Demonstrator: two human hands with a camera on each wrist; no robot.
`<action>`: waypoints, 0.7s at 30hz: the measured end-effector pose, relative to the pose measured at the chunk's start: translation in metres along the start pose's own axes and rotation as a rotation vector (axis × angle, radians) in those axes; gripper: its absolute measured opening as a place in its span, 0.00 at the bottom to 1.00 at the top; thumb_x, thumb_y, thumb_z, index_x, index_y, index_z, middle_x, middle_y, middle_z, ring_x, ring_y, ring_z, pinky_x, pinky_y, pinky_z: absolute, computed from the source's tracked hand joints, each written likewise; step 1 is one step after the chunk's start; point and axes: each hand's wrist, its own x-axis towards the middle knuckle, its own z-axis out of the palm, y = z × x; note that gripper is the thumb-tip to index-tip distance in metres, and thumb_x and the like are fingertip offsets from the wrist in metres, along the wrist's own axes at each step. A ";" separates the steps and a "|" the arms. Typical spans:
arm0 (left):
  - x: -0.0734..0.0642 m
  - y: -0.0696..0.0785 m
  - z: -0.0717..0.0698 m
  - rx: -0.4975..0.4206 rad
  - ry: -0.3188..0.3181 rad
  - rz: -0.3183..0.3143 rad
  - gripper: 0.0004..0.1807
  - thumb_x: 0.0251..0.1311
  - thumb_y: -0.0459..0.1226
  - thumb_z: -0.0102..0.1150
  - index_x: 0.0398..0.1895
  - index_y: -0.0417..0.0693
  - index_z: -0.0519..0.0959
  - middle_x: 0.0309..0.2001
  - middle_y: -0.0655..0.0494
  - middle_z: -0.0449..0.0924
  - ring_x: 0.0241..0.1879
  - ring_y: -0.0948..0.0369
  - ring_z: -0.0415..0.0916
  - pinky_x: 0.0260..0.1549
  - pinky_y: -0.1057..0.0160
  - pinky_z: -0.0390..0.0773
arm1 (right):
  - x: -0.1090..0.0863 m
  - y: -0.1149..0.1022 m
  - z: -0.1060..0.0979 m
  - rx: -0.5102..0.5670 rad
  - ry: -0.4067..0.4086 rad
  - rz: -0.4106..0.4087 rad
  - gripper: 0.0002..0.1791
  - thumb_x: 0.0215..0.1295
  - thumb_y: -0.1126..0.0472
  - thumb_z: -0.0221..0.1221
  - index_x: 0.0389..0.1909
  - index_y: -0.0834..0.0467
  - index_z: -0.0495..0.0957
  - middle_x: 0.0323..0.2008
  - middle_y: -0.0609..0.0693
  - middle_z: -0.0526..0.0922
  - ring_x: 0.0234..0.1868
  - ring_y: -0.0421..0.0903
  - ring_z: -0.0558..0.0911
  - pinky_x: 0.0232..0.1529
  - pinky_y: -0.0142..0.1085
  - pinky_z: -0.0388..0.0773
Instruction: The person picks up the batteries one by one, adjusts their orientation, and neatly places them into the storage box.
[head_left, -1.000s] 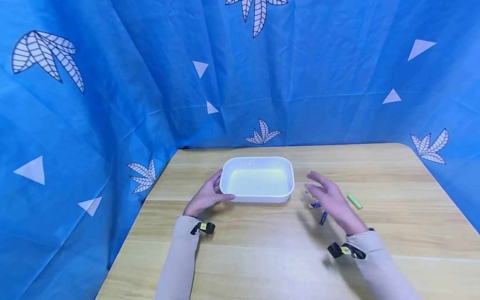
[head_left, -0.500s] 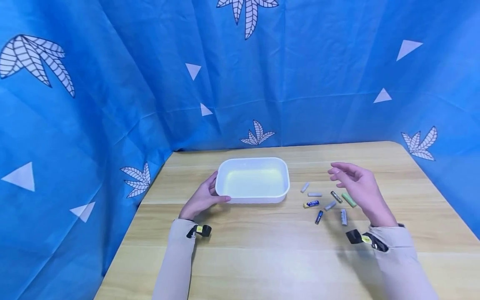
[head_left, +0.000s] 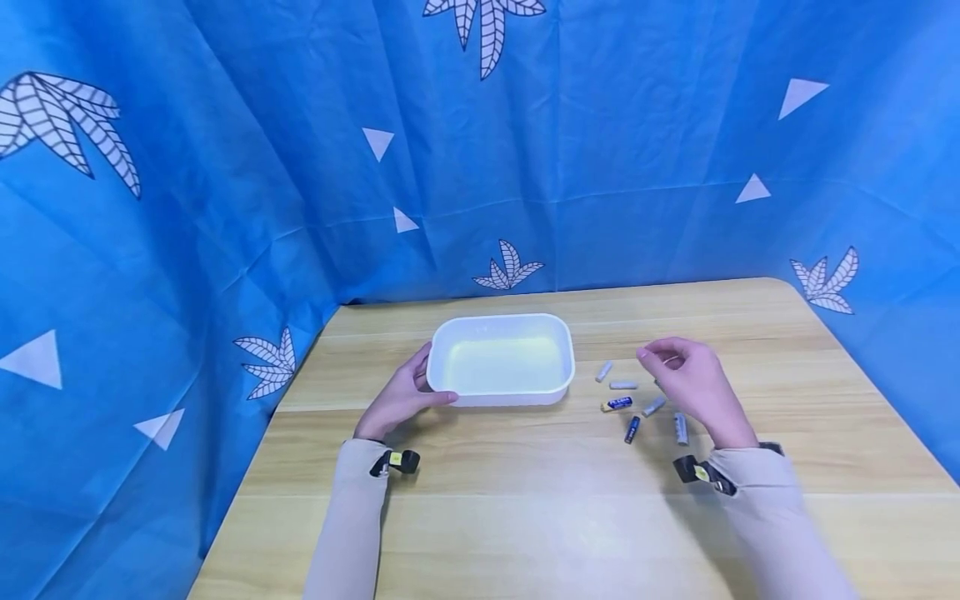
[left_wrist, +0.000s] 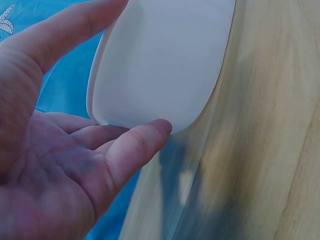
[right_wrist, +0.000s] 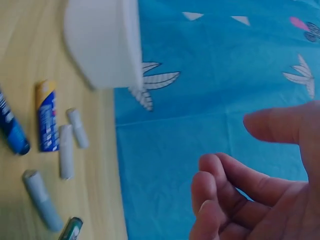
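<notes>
A white plastic container stands near the middle of the table, its inside bare. My left hand holds its left end, the thumb at the front rim and fingers around the side; the left wrist view shows the container's wall close up. Above the batteries on the right is my right hand, fingers loosely bent. In the right wrist view nothing lies between thumb and fingertips. Below it are a blue-and-yellow battery, a dark blue battery and several grey ones, such as this grey battery.
The wooden table ends at a blue curtain with white leaf prints, behind and to the left. A battery with a green end shows at the lower edge of the right wrist view.
My right hand first swings right, away from the container, then comes back slightly left with fingers more bent, covering the green battery. The left hand keeps its hold. The head view shifts a little.
</notes>
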 end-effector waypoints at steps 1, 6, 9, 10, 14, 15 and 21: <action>0.000 0.000 0.000 0.004 0.002 0.001 0.70 0.41 0.53 0.85 0.85 0.62 0.48 0.82 0.57 0.57 0.78 0.51 0.64 0.75 0.48 0.68 | 0.000 0.001 0.002 -0.021 -0.010 0.000 0.30 0.75 0.38 0.54 0.57 0.60 0.82 0.48 0.60 0.87 0.48 0.54 0.83 0.44 0.36 0.77; 0.000 0.000 -0.001 -0.001 -0.001 0.007 0.69 0.41 0.53 0.85 0.84 0.63 0.48 0.82 0.58 0.58 0.78 0.52 0.65 0.75 0.48 0.69 | 0.001 0.003 0.013 -0.113 -0.055 0.010 0.33 0.73 0.34 0.55 0.54 0.62 0.83 0.45 0.60 0.87 0.45 0.54 0.84 0.40 0.40 0.79; 0.001 -0.001 -0.001 -0.007 -0.006 0.015 0.69 0.41 0.52 0.85 0.84 0.64 0.49 0.81 0.59 0.59 0.78 0.53 0.65 0.75 0.48 0.68 | 0.002 0.005 0.018 -0.153 -0.099 0.043 0.36 0.71 0.31 0.54 0.53 0.61 0.82 0.46 0.60 0.88 0.45 0.53 0.85 0.39 0.41 0.81; 0.001 -0.002 -0.002 -0.010 -0.007 0.020 0.68 0.42 0.52 0.85 0.84 0.65 0.49 0.81 0.59 0.59 0.78 0.52 0.65 0.75 0.48 0.68 | 0.003 0.005 0.020 -0.160 -0.117 0.048 0.37 0.71 0.30 0.54 0.53 0.62 0.82 0.47 0.60 0.88 0.45 0.54 0.85 0.39 0.42 0.81; 0.002 -0.002 -0.001 -0.019 -0.011 0.032 0.67 0.42 0.51 0.85 0.84 0.66 0.50 0.81 0.60 0.60 0.77 0.53 0.66 0.75 0.48 0.69 | 0.004 0.006 0.027 -0.199 -0.165 0.064 0.37 0.71 0.31 0.55 0.54 0.63 0.82 0.48 0.60 0.88 0.45 0.53 0.85 0.38 0.43 0.82; 0.002 -0.001 -0.001 -0.020 -0.011 0.033 0.67 0.42 0.51 0.85 0.84 0.66 0.50 0.81 0.60 0.60 0.77 0.53 0.66 0.75 0.48 0.69 | 0.004 0.006 0.028 -0.206 -0.173 0.066 0.37 0.71 0.32 0.56 0.54 0.64 0.82 0.48 0.60 0.88 0.45 0.53 0.85 0.37 0.43 0.82; 0.002 -0.001 0.000 -0.024 -0.018 0.045 0.67 0.42 0.51 0.85 0.84 0.67 0.50 0.81 0.60 0.61 0.76 0.52 0.68 0.74 0.49 0.71 | 0.005 0.009 0.033 -0.271 -0.194 0.084 0.36 0.69 0.33 0.58 0.53 0.64 0.81 0.47 0.61 0.88 0.40 0.50 0.84 0.30 0.38 0.77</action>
